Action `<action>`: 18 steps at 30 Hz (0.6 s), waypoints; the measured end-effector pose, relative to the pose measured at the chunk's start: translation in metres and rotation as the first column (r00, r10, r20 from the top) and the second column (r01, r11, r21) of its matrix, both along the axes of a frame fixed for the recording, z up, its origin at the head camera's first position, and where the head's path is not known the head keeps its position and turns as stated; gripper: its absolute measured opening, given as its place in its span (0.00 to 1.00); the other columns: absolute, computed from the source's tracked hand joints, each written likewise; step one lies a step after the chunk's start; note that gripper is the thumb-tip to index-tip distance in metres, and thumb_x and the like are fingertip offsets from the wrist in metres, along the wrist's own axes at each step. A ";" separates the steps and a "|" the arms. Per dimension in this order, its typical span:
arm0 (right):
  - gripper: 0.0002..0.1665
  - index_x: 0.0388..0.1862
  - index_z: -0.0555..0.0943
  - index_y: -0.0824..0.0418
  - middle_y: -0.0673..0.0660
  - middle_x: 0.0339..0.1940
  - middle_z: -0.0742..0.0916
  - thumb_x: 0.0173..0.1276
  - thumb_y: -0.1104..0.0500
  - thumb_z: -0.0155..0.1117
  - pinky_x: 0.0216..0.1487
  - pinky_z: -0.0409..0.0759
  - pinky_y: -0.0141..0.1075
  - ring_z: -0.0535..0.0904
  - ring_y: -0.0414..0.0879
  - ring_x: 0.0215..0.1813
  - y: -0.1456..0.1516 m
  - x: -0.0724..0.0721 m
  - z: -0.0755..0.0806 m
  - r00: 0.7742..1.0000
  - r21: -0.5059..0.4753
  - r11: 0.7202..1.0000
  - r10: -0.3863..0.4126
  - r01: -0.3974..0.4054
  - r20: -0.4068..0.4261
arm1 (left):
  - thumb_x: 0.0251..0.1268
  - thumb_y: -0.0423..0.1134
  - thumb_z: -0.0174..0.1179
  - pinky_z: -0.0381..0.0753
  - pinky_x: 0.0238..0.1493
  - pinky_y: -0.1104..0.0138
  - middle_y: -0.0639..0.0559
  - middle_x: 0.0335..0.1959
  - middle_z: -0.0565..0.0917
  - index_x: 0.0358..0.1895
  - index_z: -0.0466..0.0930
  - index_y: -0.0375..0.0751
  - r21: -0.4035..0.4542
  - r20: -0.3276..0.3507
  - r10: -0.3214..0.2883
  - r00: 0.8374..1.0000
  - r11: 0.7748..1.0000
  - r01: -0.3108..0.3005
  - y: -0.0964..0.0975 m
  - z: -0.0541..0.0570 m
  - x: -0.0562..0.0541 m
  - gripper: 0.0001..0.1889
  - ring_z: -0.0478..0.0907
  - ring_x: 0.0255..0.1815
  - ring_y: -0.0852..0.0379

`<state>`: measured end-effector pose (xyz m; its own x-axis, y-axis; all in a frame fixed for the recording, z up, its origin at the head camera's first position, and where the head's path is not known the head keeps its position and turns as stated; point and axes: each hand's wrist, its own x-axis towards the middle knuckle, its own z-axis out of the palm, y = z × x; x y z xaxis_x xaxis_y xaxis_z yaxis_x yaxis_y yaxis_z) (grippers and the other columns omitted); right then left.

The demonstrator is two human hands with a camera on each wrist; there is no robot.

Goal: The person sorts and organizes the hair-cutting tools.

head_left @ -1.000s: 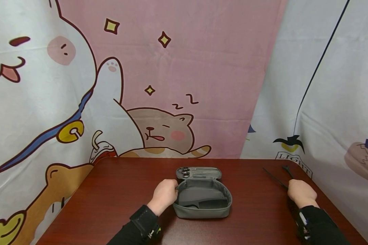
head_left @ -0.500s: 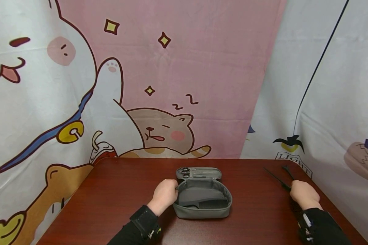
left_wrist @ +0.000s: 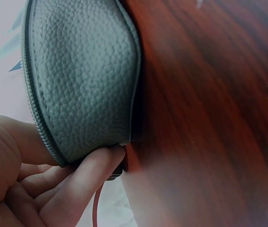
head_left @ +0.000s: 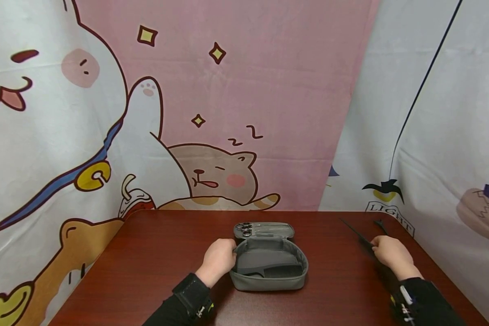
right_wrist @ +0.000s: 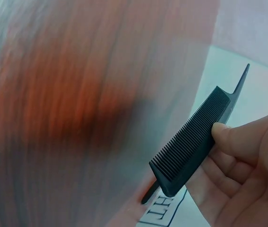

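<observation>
A grey zippered case [head_left: 269, 284] stands unzipped on the table, its lid folded back. Its pebbled side and zipper fill much of the left wrist view. With thumb and fingers my left hand [head_left: 218, 261] pinches the case's left end. Inside the case lies a dark comb [head_left: 283, 270]. At the right, my right hand [head_left: 392, 253] holds a black rat-tail comb [right_wrist: 191, 142] between thumb and fingers, its thin tail pointing away and its teeth showing in the right wrist view. In the head view the hand hides part of this comb.
Scissors [head_left: 246, 229] sit in the case's lid under a clear cover. Beyond my right hand another dark slender item [head_left: 380, 225] lies on the table, partly hidden. A reddish-brown table [head_left: 159, 253] spreads around the case. Printed cloth [head_left: 285, 99] hangs behind it.
My right hand shifted slightly right, then came left toward the case with the rat-tail comb in its grip. My left hand and the case have stayed in place.
</observation>
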<state>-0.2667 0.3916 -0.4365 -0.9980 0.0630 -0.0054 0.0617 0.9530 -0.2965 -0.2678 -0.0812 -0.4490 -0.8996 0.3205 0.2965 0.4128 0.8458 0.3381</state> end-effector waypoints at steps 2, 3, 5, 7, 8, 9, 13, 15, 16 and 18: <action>0.13 0.45 0.79 0.78 0.75 0.42 0.83 0.68 0.68 0.59 0.45 0.76 0.59 0.79 0.68 0.44 -0.004 -0.001 0.001 1.000 -0.006 1.000 0.015 -0.015 -0.013 | 0.56 0.28 0.66 0.67 0.20 0.67 0.58 0.16 0.73 0.20 0.79 0.44 0.003 0.002 -0.001 1.000 1.000 0.001 0.000 0.000 0.000 0.11 0.67 0.17 0.62; 0.12 0.45 0.79 0.78 0.74 0.42 0.83 0.68 0.68 0.59 0.45 0.76 0.59 0.79 0.68 0.44 -0.006 -0.001 0.002 1.000 -0.005 1.000 0.023 -0.023 -0.020 | 0.56 0.28 0.66 0.67 0.20 0.67 0.58 0.16 0.73 0.20 0.79 0.44 0.005 0.004 -0.001 1.000 1.000 0.001 0.000 -0.001 0.000 0.11 0.67 0.17 0.62; 0.12 0.44 0.79 0.78 0.74 0.41 0.83 0.68 0.68 0.59 0.46 0.76 0.59 0.80 0.67 0.43 -0.011 -0.002 0.004 0.999 -0.008 0.999 0.032 -0.032 -0.038 | 0.56 0.27 0.66 0.67 0.20 0.67 0.58 0.16 0.72 0.20 0.79 0.44 0.009 0.005 -0.002 1.000 1.000 0.002 -0.001 -0.001 0.000 0.11 0.66 0.17 0.62; 0.11 0.44 0.80 0.77 0.73 0.41 0.84 0.68 0.68 0.60 0.45 0.76 0.59 0.80 0.66 0.42 -0.015 -0.002 0.007 0.998 -0.015 0.999 0.043 -0.044 -0.056 | 0.56 0.27 0.66 0.67 0.20 0.67 0.58 0.16 0.72 0.20 0.79 0.44 0.011 0.007 -0.003 1.000 1.000 0.002 -0.001 -0.001 0.000 0.11 0.66 0.17 0.62; 0.11 0.43 0.80 0.77 0.73 0.41 0.84 0.68 0.68 0.60 0.45 0.76 0.59 0.80 0.66 0.42 -0.017 -0.002 0.008 0.997 -0.021 0.999 0.048 -0.049 -0.063 | 0.56 0.27 0.66 0.67 0.20 0.67 0.58 0.16 0.72 0.21 0.79 0.44 0.010 0.008 -0.002 1.000 1.000 0.002 -0.001 -0.001 -0.001 0.11 0.67 0.17 0.62; 0.11 0.43 0.80 0.77 0.73 0.41 0.84 0.68 0.67 0.60 0.45 0.76 0.59 0.80 0.66 0.42 -0.020 -0.002 0.009 0.996 -0.029 0.998 0.054 -0.056 -0.068 | 0.56 0.28 0.67 0.67 0.20 0.67 0.58 0.16 0.73 0.21 0.79 0.44 0.009 0.008 -0.001 1.000 1.000 0.001 -0.001 -0.001 -0.001 0.11 0.67 0.17 0.62; 0.10 0.43 0.81 0.75 0.70 0.39 0.85 0.69 0.66 0.61 0.42 0.77 0.57 0.81 0.62 0.38 -0.030 -0.001 0.013 0.993 -0.064 0.995 0.076 -0.082 -0.094 | 0.56 0.28 0.67 0.68 0.21 0.66 0.58 0.16 0.73 0.21 0.78 0.45 0.002 0.014 0.003 1.000 1.000 -0.003 0.000 -0.001 -0.001 0.11 0.67 0.18 0.62; 0.09 0.42 0.81 0.74 0.68 0.37 0.85 0.69 0.67 0.61 0.40 0.77 0.55 0.81 0.58 0.36 -0.035 -0.001 0.014 0.990 -0.083 0.992 0.084 -0.093 -0.109 | 0.57 0.28 0.67 0.68 0.21 0.67 0.58 0.16 0.72 0.21 0.78 0.45 0.001 0.017 0.002 1.000 1.000 -0.002 0.000 -0.002 -0.001 0.11 0.67 0.18 0.62; 0.09 0.42 0.82 0.74 0.67 0.37 0.85 0.69 0.67 0.61 0.38 0.77 0.54 0.81 0.56 0.34 -0.037 -0.001 0.015 0.989 -0.089 0.991 0.091 -0.102 -0.118 | 0.57 0.28 0.67 0.67 0.21 0.67 0.58 0.16 0.72 0.21 0.78 0.45 0.002 0.018 0.002 1.000 1.000 -0.002 0.000 -0.002 -0.001 0.11 0.67 0.18 0.62; 0.09 0.42 0.82 0.73 0.65 0.35 0.85 0.69 0.67 0.61 0.36 0.77 0.51 0.80 0.52 0.32 -0.042 0.000 0.016 0.986 -0.107 0.987 0.101 -0.116 -0.131 | 0.57 0.28 0.67 0.67 0.21 0.67 0.58 0.16 0.72 0.21 0.78 0.44 0.004 0.019 -0.001 1.000 1.000 0.001 0.000 -0.002 -0.001 0.11 0.67 0.18 0.62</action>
<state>-0.2671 0.3497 -0.4201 -0.9921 -0.0393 0.1191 -0.0845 0.9115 -0.4026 -0.2683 -0.0813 -0.4512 -0.9048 0.3201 0.2810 0.4071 0.8439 0.3494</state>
